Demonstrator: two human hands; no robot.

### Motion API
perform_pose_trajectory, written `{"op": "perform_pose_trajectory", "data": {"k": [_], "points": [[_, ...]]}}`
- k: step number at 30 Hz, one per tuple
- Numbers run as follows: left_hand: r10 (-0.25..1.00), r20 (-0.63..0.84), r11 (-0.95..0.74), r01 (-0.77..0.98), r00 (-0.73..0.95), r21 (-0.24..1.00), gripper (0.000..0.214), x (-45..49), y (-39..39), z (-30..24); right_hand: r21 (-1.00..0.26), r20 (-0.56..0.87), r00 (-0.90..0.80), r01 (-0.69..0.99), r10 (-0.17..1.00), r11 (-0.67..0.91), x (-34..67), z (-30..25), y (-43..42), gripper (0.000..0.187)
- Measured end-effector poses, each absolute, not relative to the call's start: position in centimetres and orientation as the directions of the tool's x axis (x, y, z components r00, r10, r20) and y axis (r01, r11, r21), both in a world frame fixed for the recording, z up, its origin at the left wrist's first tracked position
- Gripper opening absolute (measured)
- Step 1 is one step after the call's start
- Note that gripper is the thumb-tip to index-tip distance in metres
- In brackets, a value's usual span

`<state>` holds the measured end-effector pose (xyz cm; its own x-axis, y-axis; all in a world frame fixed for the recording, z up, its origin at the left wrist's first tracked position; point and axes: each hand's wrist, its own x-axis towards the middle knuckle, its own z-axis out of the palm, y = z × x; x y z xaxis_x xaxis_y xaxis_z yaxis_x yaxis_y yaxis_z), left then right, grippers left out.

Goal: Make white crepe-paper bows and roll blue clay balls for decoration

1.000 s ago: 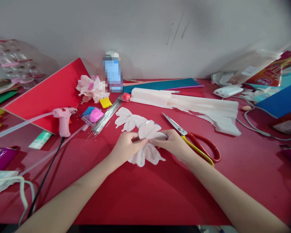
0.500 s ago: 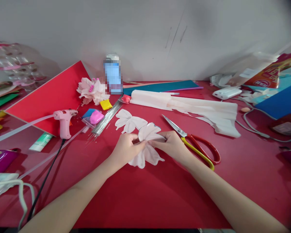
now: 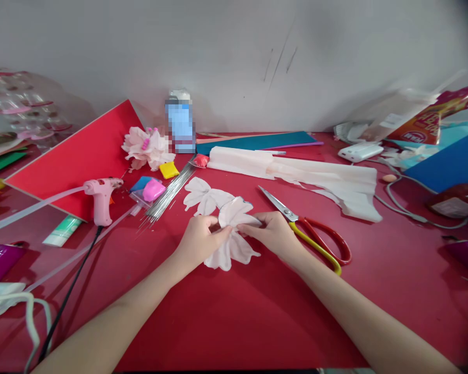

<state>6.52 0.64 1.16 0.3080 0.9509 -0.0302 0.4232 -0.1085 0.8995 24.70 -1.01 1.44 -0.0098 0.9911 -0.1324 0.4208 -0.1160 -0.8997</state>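
I see left hand (image 3: 198, 236) pinching white petal cutout (image 3: 234, 246) near its middle, right hand (image 3: 275, 234) pinching opposite side, thumbs nearly meeting. Scissors (image 3: 296, 216) just beside right hand.

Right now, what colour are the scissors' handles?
The handles are red and yellow, seen best in the head view.

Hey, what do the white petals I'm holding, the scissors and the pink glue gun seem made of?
Petals: crepe paper or thin fabric, probably; matte, with faint creases.
Scissors: blades likely steel, from their silvery shine; glossy red and yellow handles, perhaps plastic.
Glue gun: smooth, opaque pink, probably molded plastic.
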Motion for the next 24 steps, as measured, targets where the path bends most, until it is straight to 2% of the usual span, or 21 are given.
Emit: {"op": "perform_pose_trajectory", "data": {"k": [11, 18, 24], "points": [[0.957, -0.064, -0.085, 0.485, 0.282, 0.87, 0.025, 6.66, 0.92, 1.36, -0.924, -0.119, -0.062, 0.371, 0.991, -0.088, 24.91, 1.3, -0.88, 0.023], [0.966, -0.003, -0.151, 0.576, 0.258, 0.803, 0.028, 6.6, 0.85, 1.38, -0.872, -0.11, 0.001, 0.479, 0.994, -0.097, 25.09, 1.23, -0.75, 0.029], [0.964, 0.023, -0.183, 0.604, 0.263, 0.776, 0.028, 6.68, 1.36, 0.96, -0.889, -0.144, -0.017, 0.442, 0.989, -0.122, 25.19, 1.12, -0.53, 0.023]]}}
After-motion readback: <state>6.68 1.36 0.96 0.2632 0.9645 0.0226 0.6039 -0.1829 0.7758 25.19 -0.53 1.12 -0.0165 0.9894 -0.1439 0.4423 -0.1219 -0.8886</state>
